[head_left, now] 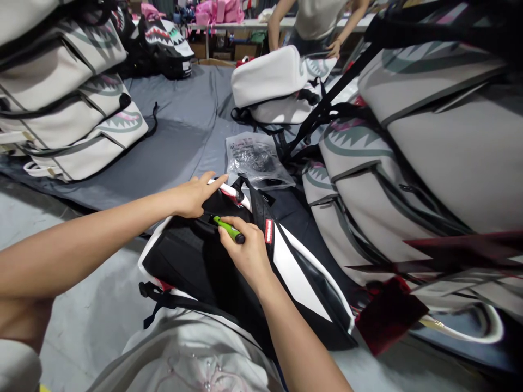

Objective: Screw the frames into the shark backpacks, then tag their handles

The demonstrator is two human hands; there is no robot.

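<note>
A black backpack (180, 256) with white panels and piping lies across the near edge of the table, against my lap. My left hand (195, 195) rests at its top edge, fingers spread over the white trim by the top handle. My right hand (249, 247) is closed around a tool with a green-and-black handle (229, 228). Its working end points at the black fabric just below my left hand, and its tip is too hidden to name. A red label (268, 231) sits on the strap to the right of my right hand. A clear plastic bag (255, 158) lies beyond the backpack.
Pale backpacks with shark-mouth prints are stacked at left (53, 103) and right (441, 141). Beyond the plastic bag lies a white backpack (267, 76). Across the grey-covered table (175, 120), another person (318, 22) stands. A dark red flap (392, 316) hangs at lower right.
</note>
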